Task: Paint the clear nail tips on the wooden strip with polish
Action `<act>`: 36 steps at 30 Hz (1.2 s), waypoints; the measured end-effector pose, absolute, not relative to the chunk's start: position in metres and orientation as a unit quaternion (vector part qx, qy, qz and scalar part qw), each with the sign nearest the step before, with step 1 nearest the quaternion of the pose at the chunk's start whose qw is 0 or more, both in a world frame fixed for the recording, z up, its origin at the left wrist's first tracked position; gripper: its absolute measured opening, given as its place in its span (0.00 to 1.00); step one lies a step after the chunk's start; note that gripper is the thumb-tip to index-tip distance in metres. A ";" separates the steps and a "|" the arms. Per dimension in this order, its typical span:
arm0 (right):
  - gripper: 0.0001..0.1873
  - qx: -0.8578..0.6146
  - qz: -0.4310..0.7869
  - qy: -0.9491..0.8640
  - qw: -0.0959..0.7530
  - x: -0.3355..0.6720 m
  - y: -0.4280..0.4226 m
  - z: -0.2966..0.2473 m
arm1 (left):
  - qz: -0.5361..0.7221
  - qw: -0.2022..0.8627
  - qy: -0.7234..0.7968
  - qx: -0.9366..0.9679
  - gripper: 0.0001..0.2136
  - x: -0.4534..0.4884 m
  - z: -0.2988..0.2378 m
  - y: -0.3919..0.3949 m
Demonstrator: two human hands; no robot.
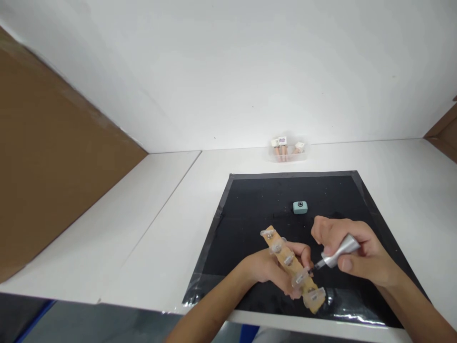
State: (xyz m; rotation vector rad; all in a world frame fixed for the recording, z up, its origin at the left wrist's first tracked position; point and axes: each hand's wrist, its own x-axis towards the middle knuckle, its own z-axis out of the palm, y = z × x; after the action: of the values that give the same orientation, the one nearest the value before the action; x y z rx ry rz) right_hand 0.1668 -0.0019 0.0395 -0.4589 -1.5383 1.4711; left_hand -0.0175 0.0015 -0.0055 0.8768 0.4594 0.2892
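Left hand (268, 269): closed around the middle of a tan strip (287, 259) carrying clear nail tips. The strip lies over the lower centre of the black mat (250, 214), running from 11 o'clock to 5 o'clock.

Right hand (359, 257): fingers curled in a pen grip on a silver tool (338, 251). The tool tip points toward 8 o'clock and appears to touch one nail tip; contact is unclear.

At 12 o'clock from the hands, a small teal block (300, 206) lies on the mat. Farther on at 12 o'clock, a clear tray (287, 155) stands against the wall.
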 end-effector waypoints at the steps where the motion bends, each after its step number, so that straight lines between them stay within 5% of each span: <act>1: 0.05 -0.197 0.595 -0.620 0.472 0.166 -0.002 0.039 | 0.134 0.868 0.221 0.425 0.21 -0.017 -0.005 0.001; 31: 0.06 -0.302 0.516 -0.625 0.502 0.157 0.000 0.032 | 0.113 0.860 0.203 0.453 0.22 -0.016 -0.011 0.000; 36: 0.08 -0.335 0.444 -0.709 0.434 0.160 0.002 0.033 | 0.123 0.861 0.205 0.449 0.23 -0.015 -0.021 -0.001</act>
State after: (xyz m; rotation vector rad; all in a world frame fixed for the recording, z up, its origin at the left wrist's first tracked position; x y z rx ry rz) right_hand 0.1603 0.0025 0.0326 -0.8346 -1.7645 1.1048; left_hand -0.0154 -0.0010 -0.0214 0.9423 0.4291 0.2583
